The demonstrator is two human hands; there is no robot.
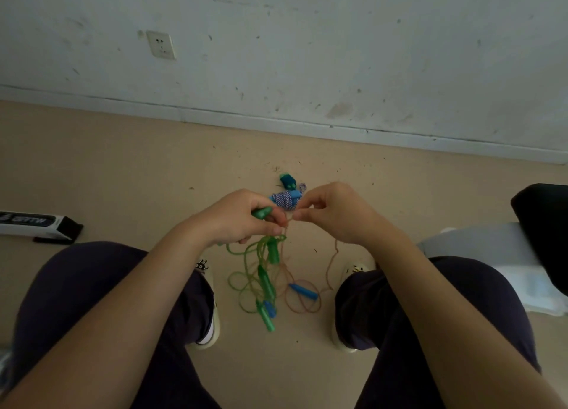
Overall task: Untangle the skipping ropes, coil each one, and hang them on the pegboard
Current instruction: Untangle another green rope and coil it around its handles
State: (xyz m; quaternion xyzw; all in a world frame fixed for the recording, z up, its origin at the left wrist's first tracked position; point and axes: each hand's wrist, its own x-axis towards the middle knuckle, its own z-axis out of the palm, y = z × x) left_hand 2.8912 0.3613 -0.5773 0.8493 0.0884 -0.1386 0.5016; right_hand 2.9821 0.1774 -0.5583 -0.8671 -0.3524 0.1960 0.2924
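Between my feet on the beige floor (123,169), the tangle of translucent green and thin orange skipping ropes (264,273) hangs from my hands. My left hand (236,221) is closed around a green plastic handle (261,213); my right hand (335,215) pinches the orange cord. I should ease loops apart slowly, never yanking, I judge.

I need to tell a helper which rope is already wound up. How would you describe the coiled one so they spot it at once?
Start at the white wall and come down to the beige floor just beyond the person's left hand and right hand. There lies the coiled rope, a tight blue-and-white bundle wound around its blue handles. The green rope and orange rope nearer the feet are loose loops.
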